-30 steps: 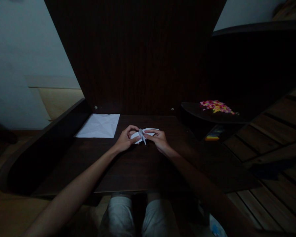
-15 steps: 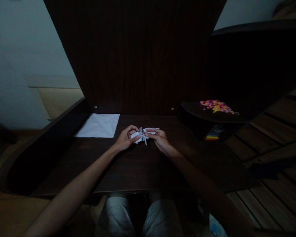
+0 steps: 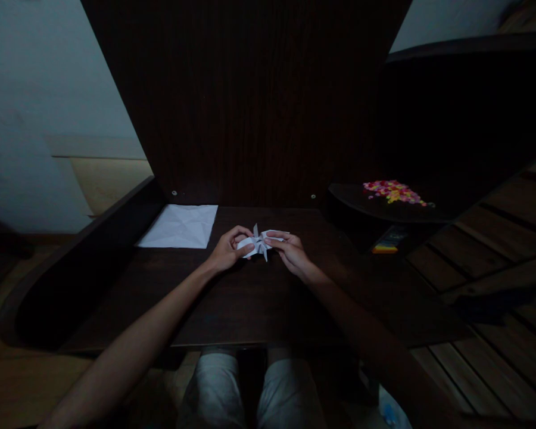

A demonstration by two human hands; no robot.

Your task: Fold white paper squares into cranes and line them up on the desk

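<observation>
White paper model (image 3: 258,243), both hands pinching

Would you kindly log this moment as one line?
left hand: holds folded paper | right hand: holds same | flat sheet: desk, left

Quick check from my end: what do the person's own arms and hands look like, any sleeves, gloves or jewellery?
Both forearms are bare to the frame edge, no sleeves showing. The left hand and right hand wear no gloves; no watch or ring shows, though the light is dim.
</observation>
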